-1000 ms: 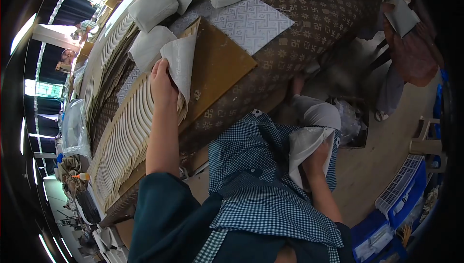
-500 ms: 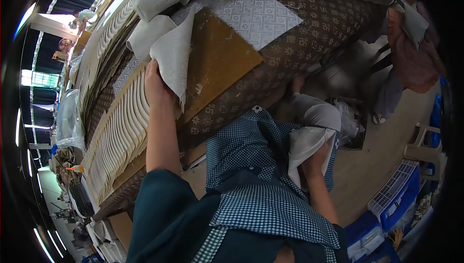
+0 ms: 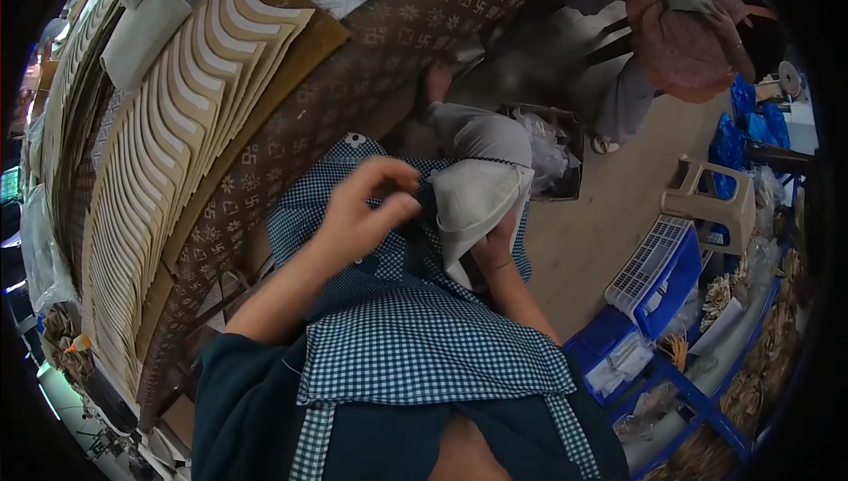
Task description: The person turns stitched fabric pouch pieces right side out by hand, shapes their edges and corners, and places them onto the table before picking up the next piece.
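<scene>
My left hand [image 3: 358,207] is raised above my lap, its thumb and curled fingers apart with nothing between them. On my right knee lies a pale, off-white curved piece of sheet material [image 3: 477,196], rounded like a pouch. My right hand [image 3: 497,247] grips its lower right edge; some fingers are hidden beneath it. A long fanned row of overlapping pale pieces with curved edges [image 3: 163,150] rests on the table to my left. Under that row shows the brown board [image 3: 327,39]. A checked apron [image 3: 415,340] covers my lap.
Rolled pale pieces [image 3: 146,39] lie on the patterned brown table cover [image 3: 389,35]. A box of clear plastic [image 3: 548,150] sits on the floor ahead. At right are a beige stool [image 3: 711,198], a blue crate [image 3: 658,269] and another person's orange garment [image 3: 680,48].
My left hand has let go of the pale piece on the table and moved right, over my lap. The view has turned right. My right hand still holds the piece on my knee.
</scene>
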Demonstrator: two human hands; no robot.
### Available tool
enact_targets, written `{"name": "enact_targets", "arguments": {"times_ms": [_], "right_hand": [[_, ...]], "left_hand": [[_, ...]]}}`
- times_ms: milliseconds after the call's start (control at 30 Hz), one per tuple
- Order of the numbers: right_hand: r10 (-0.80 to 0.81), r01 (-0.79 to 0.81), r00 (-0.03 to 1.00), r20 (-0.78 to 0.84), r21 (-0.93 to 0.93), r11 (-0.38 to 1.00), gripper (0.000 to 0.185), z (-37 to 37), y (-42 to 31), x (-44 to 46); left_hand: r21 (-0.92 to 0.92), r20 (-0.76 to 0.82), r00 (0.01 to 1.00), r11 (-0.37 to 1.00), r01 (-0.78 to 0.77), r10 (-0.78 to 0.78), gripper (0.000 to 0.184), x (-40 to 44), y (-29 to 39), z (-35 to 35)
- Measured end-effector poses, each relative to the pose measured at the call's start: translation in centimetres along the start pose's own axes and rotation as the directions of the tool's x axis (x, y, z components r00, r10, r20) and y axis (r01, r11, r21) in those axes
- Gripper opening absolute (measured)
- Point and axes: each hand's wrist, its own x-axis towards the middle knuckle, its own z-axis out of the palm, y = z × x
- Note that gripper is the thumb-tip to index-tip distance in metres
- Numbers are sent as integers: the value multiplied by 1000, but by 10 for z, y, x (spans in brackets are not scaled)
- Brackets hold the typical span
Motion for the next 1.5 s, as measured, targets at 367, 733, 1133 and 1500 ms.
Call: {"name": "enact_targets", "arguments": {"times_ms": [367, 733, 1133, 1500], "right_hand": [[501, -537, 813, 298, 716, 446, 48, 21, 21, -30], [536, -527, 834, 132, 477, 703, 49, -18, -14, -60], [540, -514, 834, 113, 515, 686, 51, -25, -17, -59], [539, -519, 828, 157, 579, 629, 52, -24, -19, -55]], "left_hand": [[382, 279, 934, 866, -321, 223, 34, 9, 0, 101], [225, 602, 731, 809, -543, 323, 36, 7, 35, 129], [-145, -109, 990, 984, -101, 85, 29, 49, 45, 43], [-568, 315, 866, 654, 499, -388, 32, 43, -3, 74]]}}
